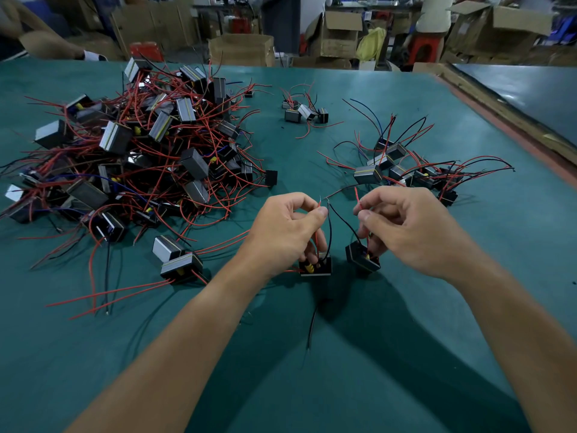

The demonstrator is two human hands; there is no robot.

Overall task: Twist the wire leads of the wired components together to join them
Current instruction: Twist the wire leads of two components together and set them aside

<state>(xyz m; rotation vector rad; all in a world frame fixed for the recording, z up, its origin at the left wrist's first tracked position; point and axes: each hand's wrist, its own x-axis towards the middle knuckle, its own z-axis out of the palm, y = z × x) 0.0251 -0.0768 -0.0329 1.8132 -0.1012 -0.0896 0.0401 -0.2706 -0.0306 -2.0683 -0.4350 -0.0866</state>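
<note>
Gripping, left hand (287, 232): thumb and fingers pinch a red lead (316, 237) above its black component (315, 267).
Right hand (412, 232): pinches another red lead (357, 196) over a second component (362, 257).

Left of the hands, a big heap of wired parts (137, 151) blocks the green mat (343, 354); a smaller heap (412, 170) crowds the right. Bare mat lies between the heaps and nearer than them.

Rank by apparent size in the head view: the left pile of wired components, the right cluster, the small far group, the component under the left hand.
Left pile, largest.
Right cluster.
Small far group, though distance shrinks it.
Component under the left hand, smallest, despite being nearest.
</note>
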